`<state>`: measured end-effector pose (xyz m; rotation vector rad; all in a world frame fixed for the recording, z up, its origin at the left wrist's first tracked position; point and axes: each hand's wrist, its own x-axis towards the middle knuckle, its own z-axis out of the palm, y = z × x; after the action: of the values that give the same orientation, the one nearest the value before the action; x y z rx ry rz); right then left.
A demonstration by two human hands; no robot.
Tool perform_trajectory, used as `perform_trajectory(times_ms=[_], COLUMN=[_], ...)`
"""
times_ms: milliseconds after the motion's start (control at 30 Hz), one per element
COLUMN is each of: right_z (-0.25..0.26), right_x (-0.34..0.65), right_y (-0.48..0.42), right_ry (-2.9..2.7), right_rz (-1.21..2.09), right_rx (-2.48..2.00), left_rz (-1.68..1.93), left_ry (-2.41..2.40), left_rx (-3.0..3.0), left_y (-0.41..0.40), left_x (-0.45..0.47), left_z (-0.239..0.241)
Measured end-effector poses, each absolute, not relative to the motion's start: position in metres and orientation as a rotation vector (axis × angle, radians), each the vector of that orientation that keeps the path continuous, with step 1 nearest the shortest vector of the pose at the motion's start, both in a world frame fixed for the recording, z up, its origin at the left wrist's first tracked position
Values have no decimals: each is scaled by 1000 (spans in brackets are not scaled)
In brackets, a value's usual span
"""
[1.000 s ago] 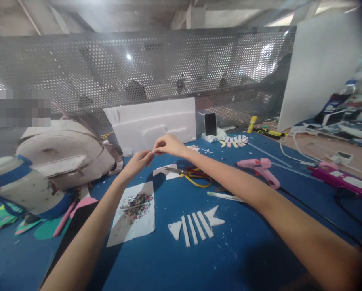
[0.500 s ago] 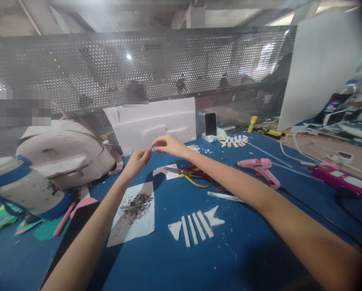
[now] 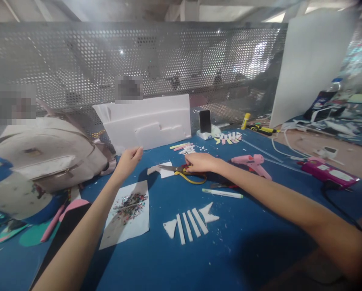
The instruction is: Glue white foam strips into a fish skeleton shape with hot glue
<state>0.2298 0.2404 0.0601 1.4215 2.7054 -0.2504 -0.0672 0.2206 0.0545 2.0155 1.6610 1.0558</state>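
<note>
My right hand (image 3: pixel 200 162) is at the yellow handles of a pair of scissors (image 3: pixel 177 169), its fingers curled round them. The scissors' blades point left over a small white piece of paper (image 3: pixel 166 171) on the table. Above the table to the left, my left hand (image 3: pixel 131 159) is closed, its fingertips pinched; whatever it may hold is too small to make out. Closer to me lie white foam strips (image 3: pixel 187 227), between a triangular piece (image 3: pixel 170 228) and a forked tail-shaped piece (image 3: pixel 209 213). Colourful glitter bits (image 3: pixel 131 206) cover part of a white sheet (image 3: pixel 140 230).
A marker (image 3: pixel 222 193), a pink glue gun (image 3: pixel 253 161) and a magenta device (image 3: pixel 329 173) lie to the right. A phone (image 3: pixel 205 121) stands behind. At left are a backpack (image 3: pixel 53 145) and a large bottle (image 3: pixel 20 190). White foam sheets (image 3: pixel 147 121) lean against a perforated panel.
My right hand has left my left hand's fingertips and moved right and down onto the scissors' handles. My left hand stays raised and pinched. The view has shifted slightly.
</note>
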Motion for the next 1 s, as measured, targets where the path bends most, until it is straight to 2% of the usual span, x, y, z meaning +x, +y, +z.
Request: perform_trajectory(times_ms=[400, 767, 1000], right_z=[50, 55, 70], right_x=[229, 235, 242], right_y=[235, 230, 216], right_ry=[2618, 2640, 2657], right_rz=[27, -195, 66], right_rx=[1629, 1314, 1524], left_rz=[1087, 1060, 1003], left_ry=[1810, 1859, 1910], left_rx=[2029, 2036, 2055], left_y=[220, 221, 220], left_x=[-77, -79, -77], left_z=[54, 53, 54])
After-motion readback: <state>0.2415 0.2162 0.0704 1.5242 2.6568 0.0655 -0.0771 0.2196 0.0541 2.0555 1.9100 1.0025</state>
